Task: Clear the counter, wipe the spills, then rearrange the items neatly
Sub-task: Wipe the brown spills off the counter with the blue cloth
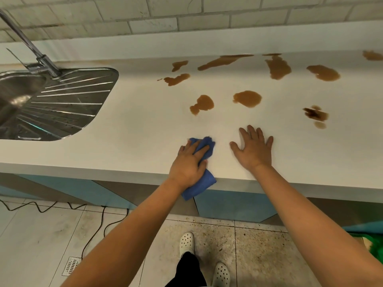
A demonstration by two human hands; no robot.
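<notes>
A white counter carries several brown spills, the nearest being one puddle and another just beyond my hands. My left hand presses a blue cloth flat on the counter near its front edge; the cloth's lower end hangs over the edge. My right hand lies flat on the bare counter with fingers spread, to the right of the cloth. More spills spread toward the back wall and the right.
A steel sink with a ribbed drainboard and a tap sits at the left. A tiled wall backs the counter. Below are blue cabinet fronts, a black cable on the floor, a floor drain and something green at the far right.
</notes>
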